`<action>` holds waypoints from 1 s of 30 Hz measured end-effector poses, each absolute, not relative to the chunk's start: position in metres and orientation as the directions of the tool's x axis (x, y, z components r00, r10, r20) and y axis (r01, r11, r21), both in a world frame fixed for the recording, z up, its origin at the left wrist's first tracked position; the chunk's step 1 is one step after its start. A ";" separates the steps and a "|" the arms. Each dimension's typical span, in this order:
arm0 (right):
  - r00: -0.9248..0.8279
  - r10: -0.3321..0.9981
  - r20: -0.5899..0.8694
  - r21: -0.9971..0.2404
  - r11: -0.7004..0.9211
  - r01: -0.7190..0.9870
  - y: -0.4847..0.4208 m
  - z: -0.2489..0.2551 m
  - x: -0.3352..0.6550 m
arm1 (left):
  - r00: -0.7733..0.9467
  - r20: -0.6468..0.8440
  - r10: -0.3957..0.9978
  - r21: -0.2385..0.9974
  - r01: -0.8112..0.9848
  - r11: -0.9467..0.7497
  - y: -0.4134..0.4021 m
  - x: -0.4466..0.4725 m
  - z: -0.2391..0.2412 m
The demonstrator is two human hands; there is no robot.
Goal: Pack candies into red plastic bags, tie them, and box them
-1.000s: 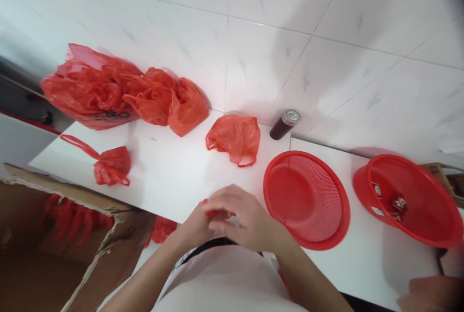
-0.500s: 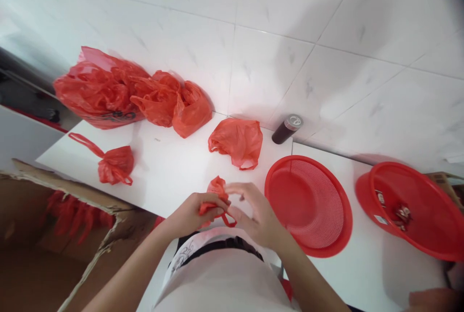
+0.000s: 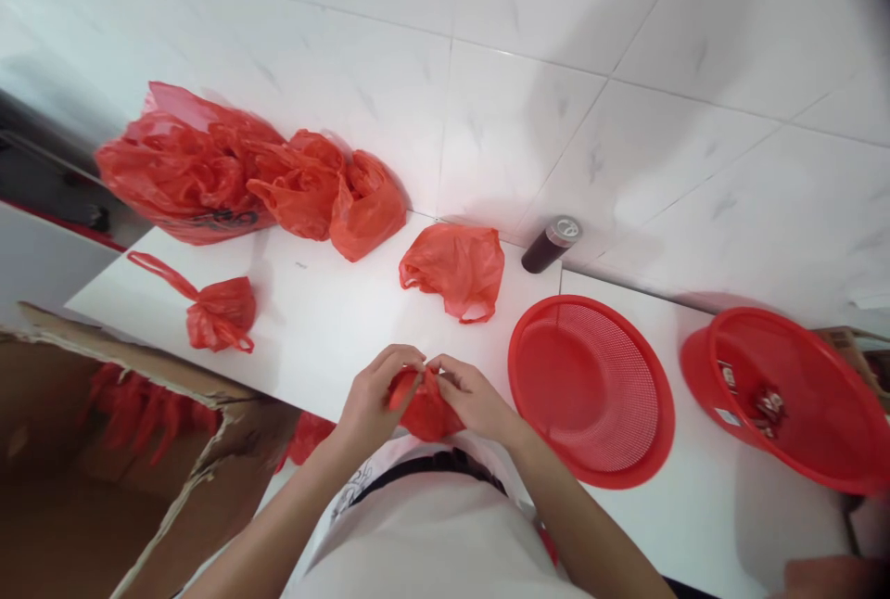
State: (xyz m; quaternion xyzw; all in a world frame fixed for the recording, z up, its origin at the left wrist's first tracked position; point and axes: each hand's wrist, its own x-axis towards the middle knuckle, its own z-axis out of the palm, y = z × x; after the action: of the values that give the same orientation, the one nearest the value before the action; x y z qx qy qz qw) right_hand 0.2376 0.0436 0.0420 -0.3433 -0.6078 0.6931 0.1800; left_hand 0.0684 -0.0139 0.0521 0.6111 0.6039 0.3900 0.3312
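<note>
A small red plastic bag (image 3: 423,409) hangs between both hands just above the near edge of the white counter (image 3: 326,330). My left hand (image 3: 372,395) pinches its top from the left, fingers closed on the plastic. My right hand (image 3: 473,395) pinches it from the right, fingertips meeting those of the left hand. What the bag holds is hidden.
A tied red bag (image 3: 215,313) lies left, a loose one (image 3: 455,267) ahead, and a heap of red bags (image 3: 236,172) against the tiled wall. A dark bottle (image 3: 553,243), a red mesh basket (image 3: 591,390) and a red basin (image 3: 793,395) stand right. An open cardboard box (image 3: 132,460) is lower left.
Both hands have drawn together over the small red bag, and its top now sits pinched between the fingertips. Earlier the fingers were spread around its handles.
</note>
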 end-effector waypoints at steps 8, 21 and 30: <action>-0.494 0.857 -0.146 -0.875 0.121 0.469 0.059 0.035 0.257 | -0.123 -0.178 0.976 0.791 0.573 0.216 -0.030 0.030 0.055; -0.299 0.932 -0.207 -0.658 0.094 0.747 0.081 -0.050 0.245 | -0.033 -0.298 0.954 0.843 0.460 0.280 -0.046 0.019 0.016; -0.466 0.834 -0.295 -0.561 0.243 0.791 0.049 -0.089 0.233 | -0.152 -0.206 0.967 0.693 0.675 0.254 -0.034 0.043 -0.094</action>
State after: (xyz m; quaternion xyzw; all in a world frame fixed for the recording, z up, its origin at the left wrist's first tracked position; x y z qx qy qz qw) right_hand 0.2330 0.0489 -0.0892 -0.5156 -0.7878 0.3353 0.0319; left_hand 0.0433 -0.0342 -0.0935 0.5668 0.7240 0.2274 0.3206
